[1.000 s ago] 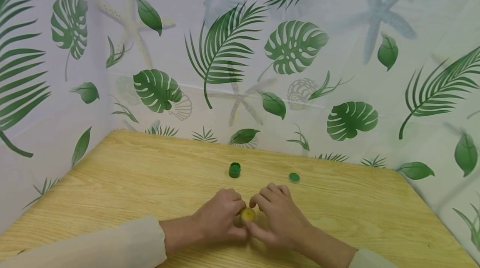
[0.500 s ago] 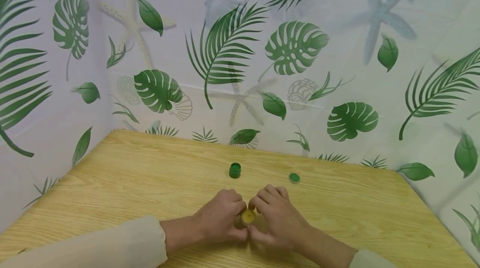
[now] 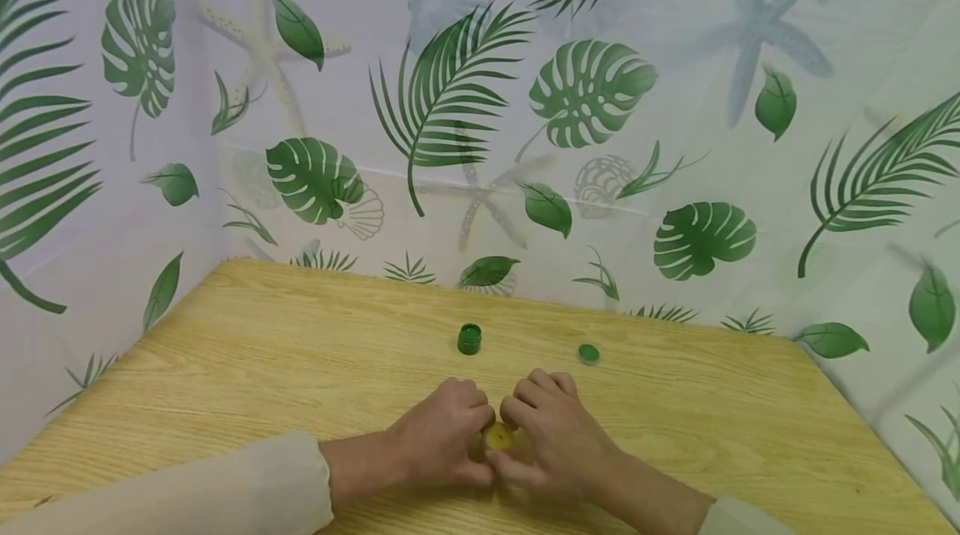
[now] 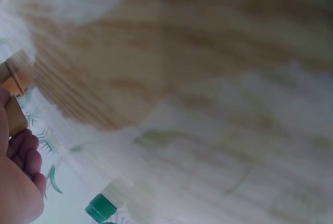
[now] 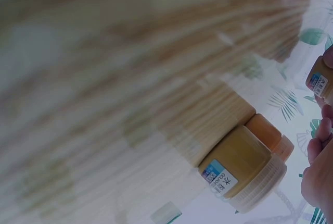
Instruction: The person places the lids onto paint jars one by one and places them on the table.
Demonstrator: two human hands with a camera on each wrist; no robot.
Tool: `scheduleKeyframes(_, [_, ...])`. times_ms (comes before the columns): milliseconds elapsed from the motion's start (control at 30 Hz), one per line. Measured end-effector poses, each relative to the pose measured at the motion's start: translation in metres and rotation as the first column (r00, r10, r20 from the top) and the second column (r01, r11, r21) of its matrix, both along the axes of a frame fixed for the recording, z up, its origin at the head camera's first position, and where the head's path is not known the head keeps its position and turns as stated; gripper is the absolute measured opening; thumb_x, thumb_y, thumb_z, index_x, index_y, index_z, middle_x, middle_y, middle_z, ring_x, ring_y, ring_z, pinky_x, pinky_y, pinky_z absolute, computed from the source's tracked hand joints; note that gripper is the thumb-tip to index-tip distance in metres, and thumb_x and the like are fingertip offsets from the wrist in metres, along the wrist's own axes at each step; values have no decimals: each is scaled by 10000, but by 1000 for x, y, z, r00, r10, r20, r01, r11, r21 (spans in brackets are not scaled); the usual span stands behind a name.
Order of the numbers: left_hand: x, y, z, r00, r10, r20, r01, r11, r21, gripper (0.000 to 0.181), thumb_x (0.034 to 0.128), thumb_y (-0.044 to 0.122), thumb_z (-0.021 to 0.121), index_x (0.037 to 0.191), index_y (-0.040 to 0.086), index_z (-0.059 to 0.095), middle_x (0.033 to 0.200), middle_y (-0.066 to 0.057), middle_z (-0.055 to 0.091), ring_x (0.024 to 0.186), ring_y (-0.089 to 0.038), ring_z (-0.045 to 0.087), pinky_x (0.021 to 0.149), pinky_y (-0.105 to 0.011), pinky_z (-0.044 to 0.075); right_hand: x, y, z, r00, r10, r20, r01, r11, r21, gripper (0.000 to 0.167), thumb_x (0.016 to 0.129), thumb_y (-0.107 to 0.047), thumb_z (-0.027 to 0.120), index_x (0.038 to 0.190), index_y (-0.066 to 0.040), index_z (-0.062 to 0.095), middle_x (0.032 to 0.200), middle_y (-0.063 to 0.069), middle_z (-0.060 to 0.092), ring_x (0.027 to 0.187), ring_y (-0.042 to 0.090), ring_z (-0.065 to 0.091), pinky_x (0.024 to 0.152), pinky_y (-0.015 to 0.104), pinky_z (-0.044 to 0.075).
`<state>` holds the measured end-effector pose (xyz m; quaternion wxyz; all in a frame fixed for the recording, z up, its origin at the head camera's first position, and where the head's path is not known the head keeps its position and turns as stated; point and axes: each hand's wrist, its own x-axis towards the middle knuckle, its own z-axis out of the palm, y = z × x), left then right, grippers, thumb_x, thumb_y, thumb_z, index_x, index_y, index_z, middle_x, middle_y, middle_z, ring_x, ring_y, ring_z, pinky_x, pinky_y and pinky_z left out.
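In the head view a small jar with a yellow top (image 3: 499, 437) is between the hands near the table's front. My left hand (image 3: 442, 433) grips its left side, and my right hand (image 3: 558, 435) curls fingers and thumb at its right. From the left wrist, the yellow jar (image 4: 16, 117) shows beside my left hand (image 4: 18, 182). In the right wrist view the labelled yellow jar (image 5: 318, 81) touches the fingers of my right hand (image 5: 320, 177). Parts of the jar are hidden by the fingers.
A green jar (image 3: 469, 340) stands beyond the hands, with a green lid (image 3: 588, 353) to its right on the wooden table (image 3: 300, 335). The right wrist view shows another yellow jar (image 5: 237, 161) beside an orange jar (image 5: 264, 130). A leaf-patterned sheet (image 3: 465, 102) hangs behind.
The yellow-topped jar has shifted slightly right and towards the table's front. The right fingers have drawn a little closer to the left ones; the green jar and lid have not moved.
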<state>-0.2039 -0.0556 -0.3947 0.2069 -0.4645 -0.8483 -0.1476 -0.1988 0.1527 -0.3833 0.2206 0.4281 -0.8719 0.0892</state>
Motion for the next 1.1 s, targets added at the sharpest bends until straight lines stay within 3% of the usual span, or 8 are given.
scheduleKeyframes(167, [0, 0, 1, 1000, -17, 5, 18, 999, -31, 301, 717, 391, 792, 699, 172, 587, 637, 133, 386, 629, -4, 311, 634, -134, 273, 1, -1, 2, 999, -31, 36, 30, 999, 36, 425, 888, -592, 624, 706, -245, 463, 713, -163, 309, 739, 49, 290, 787, 313, 241])
scheduleKeyframes(300, [0, 0, 0, 1000, -13, 25, 15, 998, -57, 305, 755, 425, 784, 747, 160, 633, 661, 127, 437, 645, -3, 343, 640, -132, 296, 2, -1, 3, 995, -79, 66, 75, 995, 66, 458, 893, -643, 582, 679, -253, 471, 672, -162, 343, 718, 51, 311, 788, 331, 250])
scheduleKeyframes(433, [1, 0, -1, 1000, 4, 21, -3, 1000, -26, 324, 769, 444, 790, 794, 145, 670, 697, 111, 520, 663, -2, 384, 662, -136, 333, 2, -1, 2, 993, -87, 74, 84, 996, 45, 303, 872, -547, 645, 818, -257, 576, 790, -147, 482, 807, 55, 387, 821, 361, 282])
scheduleKeyframes(567, [2, 0, -3, 1000, 27, 11, -27, 999, 21, 291, 757, 399, 794, 770, 145, 653, 702, 97, 547, 660, -14, 389, 656, -144, 329, 2, 0, 1, 996, -57, 72, 55, 998, 19, 221, 830, -433, 688, 936, -255, 610, 859, -142, 497, 848, 49, 392, 828, 367, 276])
scheduleKeyframes(1100, [1, 1, -5, 1000, 6, 1, -6, 999, 37, 298, 735, 396, 810, 762, 162, 628, 688, 111, 496, 653, -7, 356, 658, -134, 300, 2, -1, 0, 998, -45, 44, 45, 999, 8, 236, 788, -427, 718, 840, -261, 558, 833, -135, 499, 827, 51, 384, 817, 358, 278])
